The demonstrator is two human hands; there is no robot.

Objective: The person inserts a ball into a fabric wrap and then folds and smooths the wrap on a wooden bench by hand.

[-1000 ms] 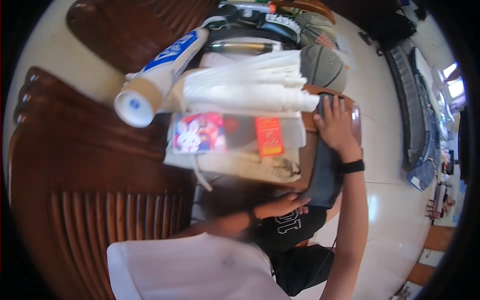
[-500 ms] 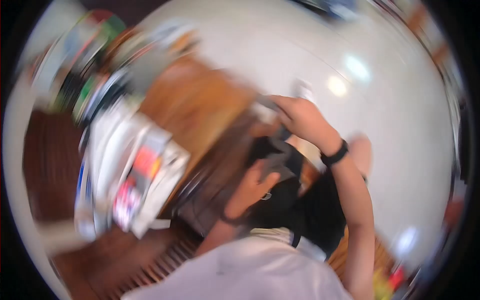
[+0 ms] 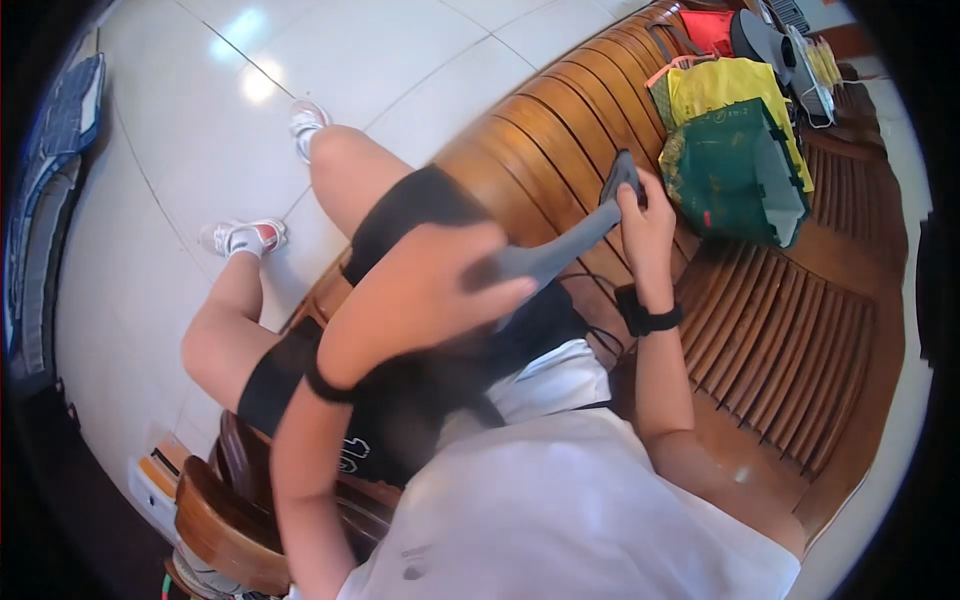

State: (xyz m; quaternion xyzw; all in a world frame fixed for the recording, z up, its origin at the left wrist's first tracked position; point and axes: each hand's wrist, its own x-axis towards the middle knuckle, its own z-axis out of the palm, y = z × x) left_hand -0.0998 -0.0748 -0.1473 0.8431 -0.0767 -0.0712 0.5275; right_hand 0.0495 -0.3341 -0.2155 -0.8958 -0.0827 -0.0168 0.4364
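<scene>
My left hand [image 3: 425, 285], slightly blurred, is closed around one end of a long grey strip of cloth-like material [image 3: 565, 252]. The strip stretches across above my lap to my right hand [image 3: 648, 215]. There my thumb and fingers pinch the other end, where a darker grey folded or looped part [image 3: 622, 175] sticks up past the fingertips. Its exact kind I cannot tell. Black bands circle both wrists. Below the strip are my black shorts [image 3: 415, 215] and a white piece of cloth [image 3: 560, 380] at the waist.
I sit on a slatted wooden bench [image 3: 560, 110]. On it at the right stand a dark green bag [image 3: 735, 170] and a yellow bag [image 3: 720, 90], with a grey hat [image 3: 760, 45] behind. A curved wooden armrest [image 3: 225, 525] is at lower left. Pale tiles [image 3: 150, 130] cover the floor.
The view has swung from the wooden table and its piled items to the bench and bags. Both hands still hold the grey strip, now farther apart with the strip stretched out.
</scene>
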